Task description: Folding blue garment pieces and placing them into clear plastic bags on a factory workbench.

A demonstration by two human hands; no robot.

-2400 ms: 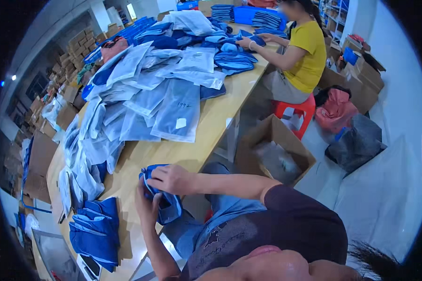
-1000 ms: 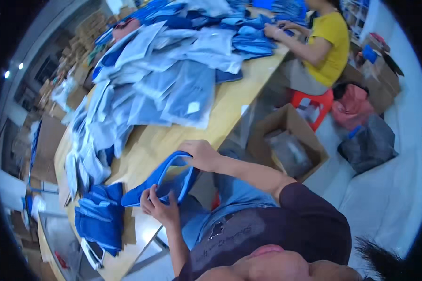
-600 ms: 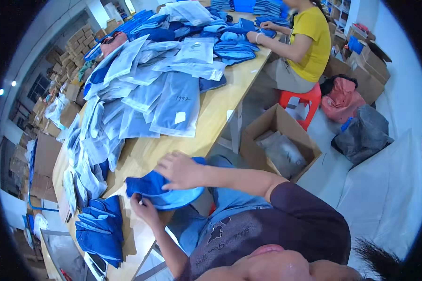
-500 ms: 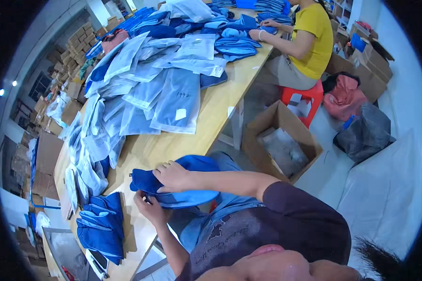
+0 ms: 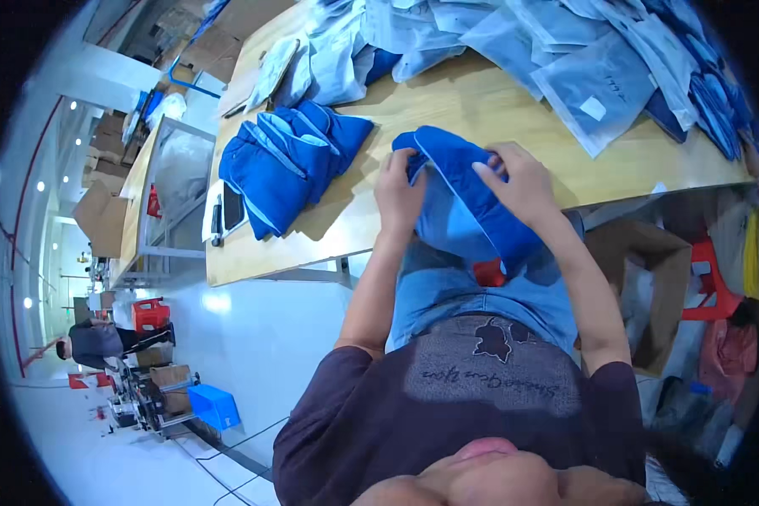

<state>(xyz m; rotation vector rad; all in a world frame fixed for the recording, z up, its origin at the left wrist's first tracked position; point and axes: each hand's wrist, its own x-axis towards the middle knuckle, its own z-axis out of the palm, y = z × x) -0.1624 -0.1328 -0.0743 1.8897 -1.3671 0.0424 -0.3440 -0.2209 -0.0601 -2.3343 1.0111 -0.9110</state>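
While both hands grip one blue garment (image 5: pixel 468 190) at the table (image 5: pixel 481 110) edge — the left hand (image 5: pixel 399 196) closed on its left end, the right hand (image 5: pixel 520 181) pinching its upper fold — a pile (image 5: pixel 282 160) of folded blue ones (well left of the left hand) lies beside bagged garments (image 5: pixel 599 84) beyond the right.

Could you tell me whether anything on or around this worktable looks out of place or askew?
Nothing looks damaged or spilled. The blue garment held by the left hand and right hand hangs partly off the table edge. The stack of blue garments sits loosely fanned, and the clear bags lie in an overlapping heap.
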